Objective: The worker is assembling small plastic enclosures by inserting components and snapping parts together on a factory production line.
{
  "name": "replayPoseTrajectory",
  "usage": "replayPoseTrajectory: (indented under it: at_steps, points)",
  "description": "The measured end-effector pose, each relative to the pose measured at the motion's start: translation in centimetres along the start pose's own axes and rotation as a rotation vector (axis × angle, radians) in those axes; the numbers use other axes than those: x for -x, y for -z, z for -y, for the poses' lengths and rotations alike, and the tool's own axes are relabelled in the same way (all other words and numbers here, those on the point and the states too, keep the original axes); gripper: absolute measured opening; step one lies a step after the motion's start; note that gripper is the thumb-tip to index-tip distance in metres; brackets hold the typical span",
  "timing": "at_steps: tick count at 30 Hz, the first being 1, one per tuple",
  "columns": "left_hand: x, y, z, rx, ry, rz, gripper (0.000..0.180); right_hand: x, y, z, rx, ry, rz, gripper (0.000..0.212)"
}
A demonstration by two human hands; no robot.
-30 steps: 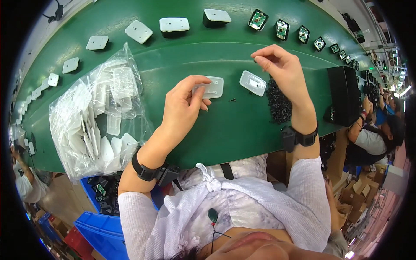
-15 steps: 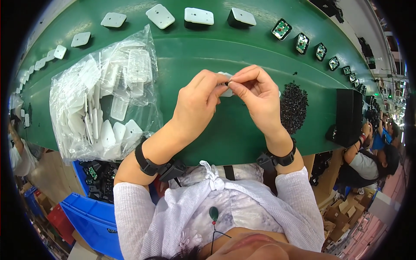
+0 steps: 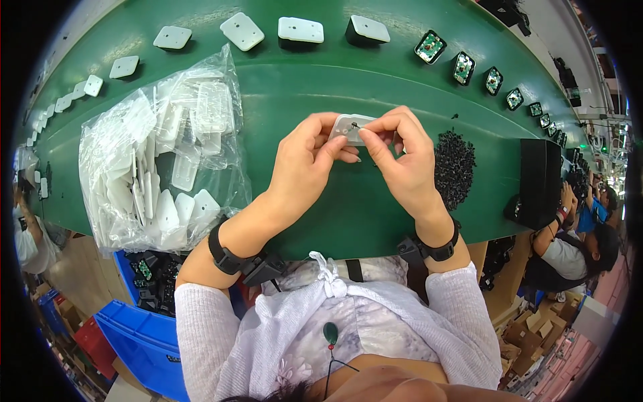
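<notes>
My left hand [image 3: 305,155] holds a small white plastic cover [image 3: 342,125] by its left end, tilted up above the green table. The thumb lies on its near edge, with the other fingers behind. With thumb and forefinger, my right hand [image 3: 406,155] pinches a tiny black part [image 3: 355,125] against the cover's face. Its exact shape is too small to make out. To the right of that hand is a heap of similar small black parts [image 3: 454,169]. Left of my left hand, a clear plastic bag [image 3: 236,100] spills many white covers [image 3: 166,213].
Along the far side runs a row of black housings with white covers [image 3: 301,28] and others with bare green circuit boards [image 3: 430,46]. A black box [image 3: 539,181] stands right. Below the table's left edge are blue bins [image 3: 137,342]. Other people [image 3: 569,248] sit far right.
My fingertips, close together before, have parted slightly. The white cover, mostly hidden behind them, now shows in my left hand. The far row has shifted slightly left.
</notes>
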State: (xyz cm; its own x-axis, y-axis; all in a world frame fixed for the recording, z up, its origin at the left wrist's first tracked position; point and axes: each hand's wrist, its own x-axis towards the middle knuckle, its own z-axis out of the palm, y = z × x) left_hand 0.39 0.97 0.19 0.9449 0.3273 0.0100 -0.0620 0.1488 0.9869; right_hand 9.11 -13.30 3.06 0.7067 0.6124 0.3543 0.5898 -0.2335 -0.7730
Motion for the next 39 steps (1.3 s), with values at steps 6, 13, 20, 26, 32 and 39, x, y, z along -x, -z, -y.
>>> replayPoseTrajectory:
  at_steps: [6,13,20,26,32,39]
  points:
    - [-0.2,0.0,0.0,0.207,0.137,-0.006,0.016,0.3,-0.6,-0.5,-0.029,-0.018,0.016,0.009]
    - [0.0,-0.1,0.5,0.218,0.038,0.005,0.012,0.0,-0.5,-0.3,-0.039,-0.138,0.083,0.008]
    - [-0.1,-0.4,0.9,-0.072,-0.292,-0.058,0.005,0.2,-1.6,-2.2,-0.843,-0.458,0.139,0.008]
    - [0.1,0.3,0.9,-0.121,-0.264,-0.068,0.004,0.8,-2.9,-1.5,-0.207,-0.193,-0.097,0.029]
    - [0.3,0.0,0.6,-0.001,-0.121,0.044,0.004,-0.1,0.4,-2.4,-0.137,-0.093,0.061,0.030]
    - [-0.1,0.3,-0.3,0.105,0.024,0.113,0.016,-0.3,0.4,-2.1,-0.405,-0.304,0.208,0.026]
